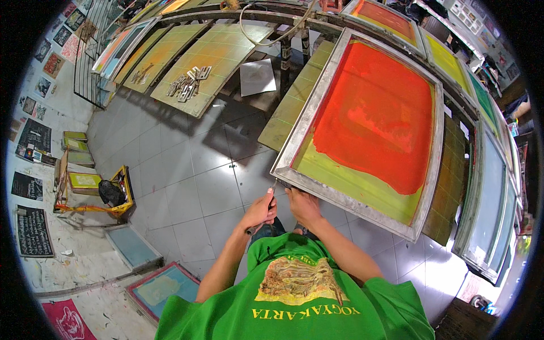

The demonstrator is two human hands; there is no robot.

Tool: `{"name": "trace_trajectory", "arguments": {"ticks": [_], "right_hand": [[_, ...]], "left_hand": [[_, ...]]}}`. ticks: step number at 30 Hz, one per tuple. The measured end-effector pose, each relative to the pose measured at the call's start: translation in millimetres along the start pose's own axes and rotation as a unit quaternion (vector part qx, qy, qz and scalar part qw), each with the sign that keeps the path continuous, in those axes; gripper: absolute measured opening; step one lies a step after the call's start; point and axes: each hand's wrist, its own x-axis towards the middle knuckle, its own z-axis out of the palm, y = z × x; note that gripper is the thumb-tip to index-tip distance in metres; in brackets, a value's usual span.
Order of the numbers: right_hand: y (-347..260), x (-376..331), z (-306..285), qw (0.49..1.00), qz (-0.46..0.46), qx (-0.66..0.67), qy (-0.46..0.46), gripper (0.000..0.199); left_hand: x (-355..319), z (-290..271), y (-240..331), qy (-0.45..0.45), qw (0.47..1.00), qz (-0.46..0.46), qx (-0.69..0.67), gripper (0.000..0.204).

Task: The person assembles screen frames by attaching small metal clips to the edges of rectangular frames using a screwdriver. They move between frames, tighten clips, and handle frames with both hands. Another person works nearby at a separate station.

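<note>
A silkscreen frame [362,205] with a pale metal rim slants across the right half. Its mesh carries a broad patch of red ink [368,122] over yellow-green. My left hand [260,209] is closed around a slim, screwdriver-like tool [251,230], whose thin end points up to the frame's near left corner. Beside it, my right hand [304,206] is curled at the same corner, just under the rim. Its fingertips are partly hidden, and what they grip cannot be made out.
Greenish boards [212,56] fan out at the back left, one bearing a pile of metal pieces [190,84]. More screens [492,192] stand at the right. A curved hose [249,35] hangs at the back. A yellow-edged crate [126,190] and a leaning blue screen [133,246] are at left.
</note>
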Motion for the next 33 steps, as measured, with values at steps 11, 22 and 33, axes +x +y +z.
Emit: {"name": "trace_trajectory", "arguments": {"ticks": [11, 22, 33], "right_hand": [[-1.5, 1.8, -8.7, 0.999, -0.001, -0.006, -0.042, 0.043], [-63.8, 5.1, -79.6, 0.988, -0.023, -0.129, -0.079, 0.019], [-135.4, 76.2, -104.9, 0.951, -0.152, -0.246, -0.113, 0.009]], "left_hand": [[9.3, -3.9, -5.0, -0.012, 0.998, 0.002, 0.063, 0.056], [13.0, 0.1, -15.8, 0.176, 0.893, 0.144, 0.388, 0.065], [23.8, -12.6, -15.2, 0.048, 0.985, 0.063, 0.154, 0.034]]}}
